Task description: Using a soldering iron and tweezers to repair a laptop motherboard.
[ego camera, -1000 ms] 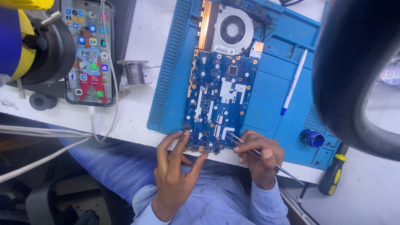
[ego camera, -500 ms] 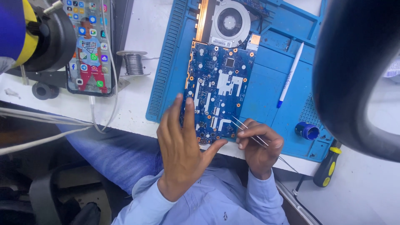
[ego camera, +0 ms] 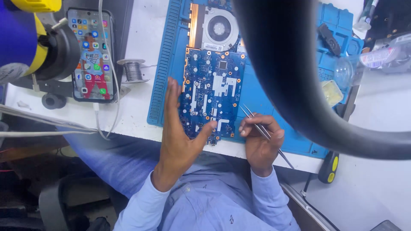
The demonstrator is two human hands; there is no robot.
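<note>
A blue circuit board (ego camera: 212, 92) with a grey fan (ego camera: 219, 30) at its far end lies on a blue work mat (ego camera: 169, 64). My left hand (ego camera: 180, 137) is flat and open along the board's left edge, fingers straight, thumb touching the near edge of the board. My right hand (ego camera: 260, 143) holds thin metal tweezers (ego camera: 252, 119), whose tips point at the board's right edge.
A phone (ego camera: 92, 55) with a lit screen lies left of the mat, next to a solder spool (ego camera: 133, 69). A yellow and black tool (ego camera: 47, 47) hangs at upper left. A thick black hose (ego camera: 295, 85) crosses the right side. A screwdriver (ego camera: 329, 167) lies at the table edge.
The view shifted right and closer. My left hand slid off the board to its left edge and flattened. The black hose now covers the pen and the mat's right part.
</note>
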